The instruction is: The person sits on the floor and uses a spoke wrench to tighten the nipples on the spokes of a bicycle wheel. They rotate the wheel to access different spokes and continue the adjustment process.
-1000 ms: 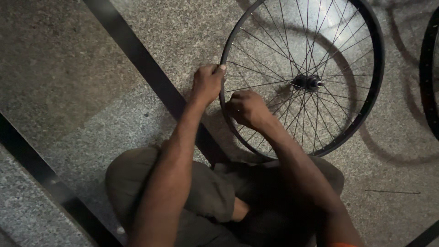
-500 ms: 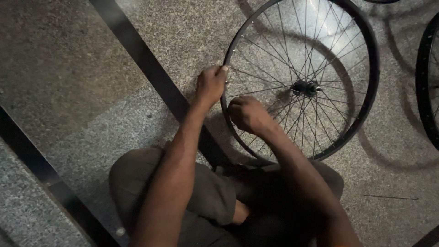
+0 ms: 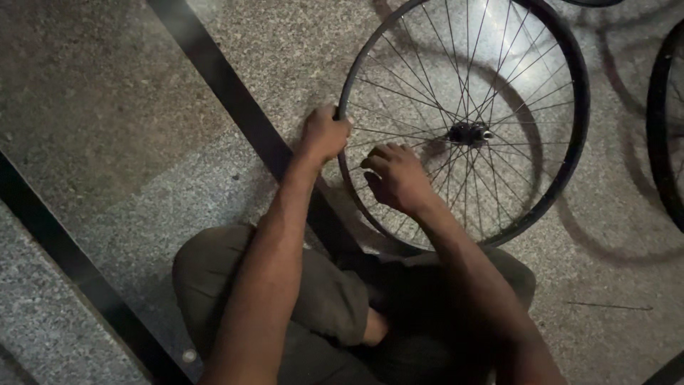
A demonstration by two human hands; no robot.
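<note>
Person sitting cross-legged on a speckled stone floor (image 3: 142, 178), w/ a bare bicycle wheel (image 3: 563, 178) standing nearly upright right in front of the knees, bottom of the rim down by the lap. No tyre on it, just black rim, thin spokes and the hub (image 3: 468, 133) roughly in the middle.

Around it: dark strips (image 3: 235, 107) run diagonally across the floor, one passing under the left forearm and behind the wheel's near edge, another lower left. A second wheel (image 3: 662, 135) is off to the right, well apart, cut off by the frame edge so only an arc shows. Tiny bit of another dark rim at the very top right, also cut off. Wheel shadows fall on the floor behind. A thin wire-like thing (image 3: 609, 306) lies on the floor at lower right, too small to say what it is.

Left hand (image 3: 324, 135) is closed round the rim on its left side, fingers wrapped over the edge. Right hand (image 3: 395, 178) is inside the wheel among the spokes, between rim and hub, fingers curled in. Looks like it's pinching at a spoke or holding sth small, but it's dark and the fingertips are turned away, so can't tell tbh. Lap and legs are mostly in shadow, hard to make out.
</note>
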